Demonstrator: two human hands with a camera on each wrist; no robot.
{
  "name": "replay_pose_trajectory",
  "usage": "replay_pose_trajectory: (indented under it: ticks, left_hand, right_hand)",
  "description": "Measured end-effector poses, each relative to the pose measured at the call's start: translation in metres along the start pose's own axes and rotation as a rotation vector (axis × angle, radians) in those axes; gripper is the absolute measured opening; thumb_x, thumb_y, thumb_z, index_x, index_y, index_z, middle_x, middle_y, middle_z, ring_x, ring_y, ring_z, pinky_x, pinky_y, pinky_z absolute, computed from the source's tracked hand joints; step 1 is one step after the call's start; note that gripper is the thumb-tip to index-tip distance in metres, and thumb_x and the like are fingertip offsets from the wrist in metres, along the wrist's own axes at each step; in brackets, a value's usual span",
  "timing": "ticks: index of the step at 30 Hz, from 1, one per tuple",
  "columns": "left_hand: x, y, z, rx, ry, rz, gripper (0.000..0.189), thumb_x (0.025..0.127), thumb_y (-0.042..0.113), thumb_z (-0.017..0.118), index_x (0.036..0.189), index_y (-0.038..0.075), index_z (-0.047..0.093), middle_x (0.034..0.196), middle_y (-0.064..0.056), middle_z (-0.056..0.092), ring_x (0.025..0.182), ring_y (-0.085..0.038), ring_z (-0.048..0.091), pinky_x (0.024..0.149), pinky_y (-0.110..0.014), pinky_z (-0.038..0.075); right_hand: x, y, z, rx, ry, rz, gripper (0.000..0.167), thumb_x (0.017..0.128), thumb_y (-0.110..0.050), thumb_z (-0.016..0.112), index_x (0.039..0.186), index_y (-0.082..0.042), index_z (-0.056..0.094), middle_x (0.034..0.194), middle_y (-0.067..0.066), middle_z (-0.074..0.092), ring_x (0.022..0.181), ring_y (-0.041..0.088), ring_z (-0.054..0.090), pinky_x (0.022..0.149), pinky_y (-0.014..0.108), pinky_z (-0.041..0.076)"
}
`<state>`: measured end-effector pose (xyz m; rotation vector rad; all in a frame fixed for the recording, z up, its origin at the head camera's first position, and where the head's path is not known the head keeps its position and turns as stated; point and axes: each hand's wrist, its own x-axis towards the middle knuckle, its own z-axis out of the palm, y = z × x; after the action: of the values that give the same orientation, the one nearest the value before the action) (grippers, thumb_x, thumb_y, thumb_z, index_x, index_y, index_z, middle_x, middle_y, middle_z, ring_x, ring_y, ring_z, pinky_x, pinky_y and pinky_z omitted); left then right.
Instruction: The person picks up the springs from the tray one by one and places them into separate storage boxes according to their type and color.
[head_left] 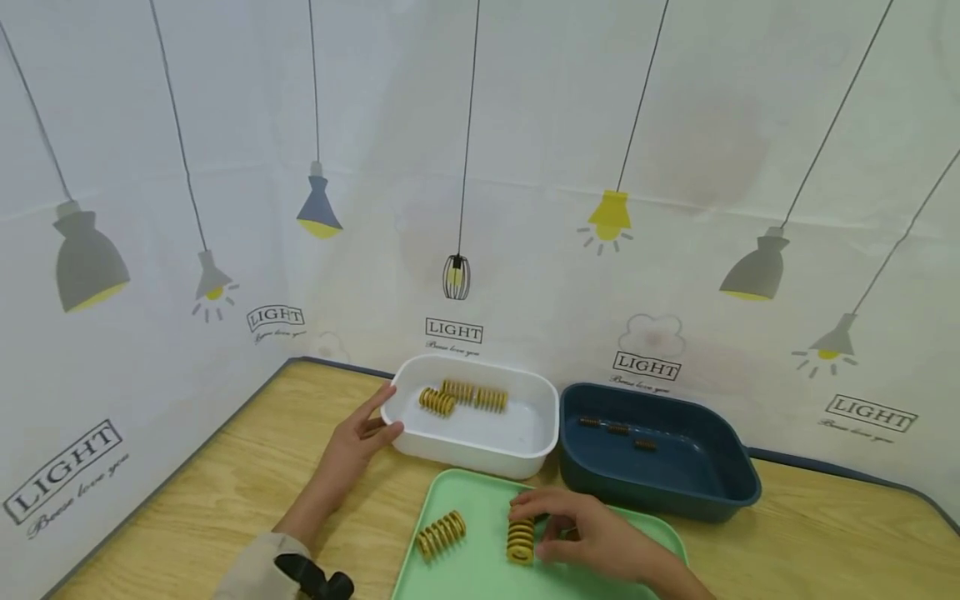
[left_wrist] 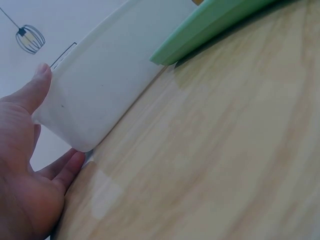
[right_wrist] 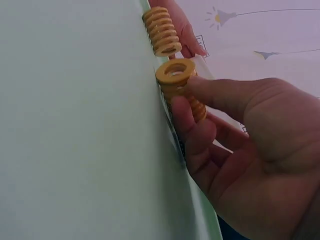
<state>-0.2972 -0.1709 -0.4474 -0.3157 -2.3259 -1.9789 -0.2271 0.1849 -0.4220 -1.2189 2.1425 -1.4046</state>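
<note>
My left hand (head_left: 351, 450) holds the left end of a white plastic basin (head_left: 468, 447), thumb and fingers spread around its corner. Three yellow coil springs (head_left: 491, 400) lie inside the basin. On a light green tray (head_left: 471, 575), my right hand (head_left: 592, 533) pinches a thick yellow compression spring (right_wrist: 176, 80) between thumb and fingers. A second yellow spring (head_left: 441, 535) lies on the tray to its left. The right wrist view shows the ring-shaped flat end of the pinched spring; the curled fingers partly cover its coils.
To the right of the white basin stands a dark blue basin (head_left: 660, 486) with three small dark springs (head_left: 645, 445) in it. Both basins stand behind the tray on a wooden table (head_left: 300, 417). A white curtain printed with lamps (head_left: 525, 167) hangs behind the table.
</note>
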Motion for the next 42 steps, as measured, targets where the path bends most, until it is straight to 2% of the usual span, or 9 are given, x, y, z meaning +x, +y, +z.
replay_pose_trajectory:
  ticks: [2, 7, 14, 20, 24, 30, 36, 39, 42]
  left_hand:
    - [-0.001, 0.003, 0.000, -0.007, -0.004, -0.010, 0.064, 0.091, 0.029, 0.066, 0.148, 0.024, 0.038, 0.154, 0.008, 0.027, 0.124, -0.029, 0.047, 0.094, -0.029, 0.042]
    - [-0.003, 0.011, 0.000, -0.023, -0.014, -0.032, 0.063, 0.092, 0.021, 0.065, 0.149, 0.018, 0.037, 0.156, 0.003, 0.025, 0.126, -0.033, 0.045, 0.096, -0.033, 0.041]
    - [-0.002, 0.006, 0.000, -0.001, -0.002, -0.020, 0.063, 0.092, 0.028, 0.065, 0.148, 0.025, 0.038, 0.154, 0.010, 0.026, 0.125, -0.028, 0.046, 0.097, -0.033, 0.040]
    - [-0.003, 0.010, 0.000, -0.004, -0.008, -0.047, 0.062, 0.094, 0.022, 0.063, 0.150, 0.020, 0.034, 0.156, 0.005, 0.023, 0.127, -0.031, 0.044, 0.100, -0.038, 0.038]
    - [-0.001, 0.005, 0.000, -0.005, -0.010, -0.040, 0.062, 0.094, 0.025, 0.063, 0.150, 0.023, 0.035, 0.156, 0.007, 0.022, 0.127, -0.030, 0.044, 0.100, -0.039, 0.038]
    - [-0.002, 0.009, 0.000, -0.009, -0.015, -0.049, 0.062, 0.094, 0.022, 0.063, 0.149, 0.021, 0.036, 0.156, 0.006, 0.023, 0.127, -0.031, 0.044, 0.100, -0.038, 0.038]
    - [-0.001, 0.009, 0.000, -0.008, -0.014, -0.049, 0.063, 0.093, 0.023, 0.064, 0.149, 0.021, 0.036, 0.155, 0.006, 0.024, 0.127, -0.031, 0.044, 0.100, -0.038, 0.038]
    - [-0.001, 0.006, 0.000, 0.000, -0.010, -0.044, 0.064, 0.092, 0.027, 0.065, 0.149, 0.024, 0.036, 0.155, 0.008, 0.025, 0.126, -0.029, 0.045, 0.099, -0.037, 0.039]
    - [-0.001, 0.006, 0.000, -0.007, -0.011, -0.041, 0.064, 0.092, 0.026, 0.065, 0.149, 0.024, 0.036, 0.155, 0.009, 0.024, 0.126, -0.029, 0.045, 0.099, -0.036, 0.039]
  right_hand:
    - [0.000, 0.001, 0.002, 0.006, 0.007, 0.007, 0.041, 0.091, -0.014, 0.066, 0.129, -0.004, 0.057, 0.134, 0.023, 0.049, 0.096, 0.019, 0.062, 0.075, 0.031, 0.052]
    - [0.001, 0.000, 0.004, 0.012, 0.014, 0.035, 0.042, 0.088, -0.015, 0.069, 0.128, -0.006, 0.058, 0.132, 0.023, 0.050, 0.089, 0.014, 0.062, 0.073, 0.031, 0.053]
    - [0.002, -0.005, 0.006, -0.030, -0.003, 0.108, 0.044, 0.087, -0.020, 0.071, 0.128, -0.012, 0.059, 0.130, 0.017, 0.049, 0.084, 0.011, 0.060, 0.072, 0.029, 0.052]
    - [0.004, -0.009, 0.007, -0.008, -0.023, 0.146, 0.049, 0.085, -0.018, 0.074, 0.129, -0.008, 0.058, 0.112, 0.005, 0.057, 0.082, 0.010, 0.061, 0.070, 0.028, 0.053]
    - [0.003, -0.009, 0.007, 0.013, -0.024, 0.184, 0.049, 0.082, -0.015, 0.076, 0.127, -0.007, 0.060, 0.103, 0.002, 0.059, 0.078, 0.009, 0.060, 0.067, 0.027, 0.052]
    - [0.001, -0.009, 0.009, -0.015, 0.010, 0.167, 0.042, 0.080, -0.017, 0.078, 0.119, -0.008, 0.065, 0.096, 0.001, 0.057, 0.077, 0.009, 0.059, 0.067, 0.026, 0.052]
    - [0.002, -0.010, 0.012, -0.063, 0.037, 0.131, 0.034, 0.077, -0.025, 0.081, 0.106, -0.014, 0.066, 0.103, 0.004, 0.055, 0.072, 0.008, 0.060, 0.066, 0.027, 0.052]
    - [0.003, -0.009, 0.012, -0.037, 0.026, 0.148, 0.034, 0.077, -0.024, 0.081, 0.105, -0.014, 0.066, 0.099, 0.002, 0.058, 0.070, 0.006, 0.059, 0.064, 0.026, 0.052]
    - [0.001, -0.007, 0.012, 0.037, 0.006, 0.196, 0.035, 0.077, -0.020, 0.081, 0.108, -0.013, 0.066, 0.088, 0.000, 0.062, 0.067, 0.005, 0.057, 0.056, 0.025, 0.051]
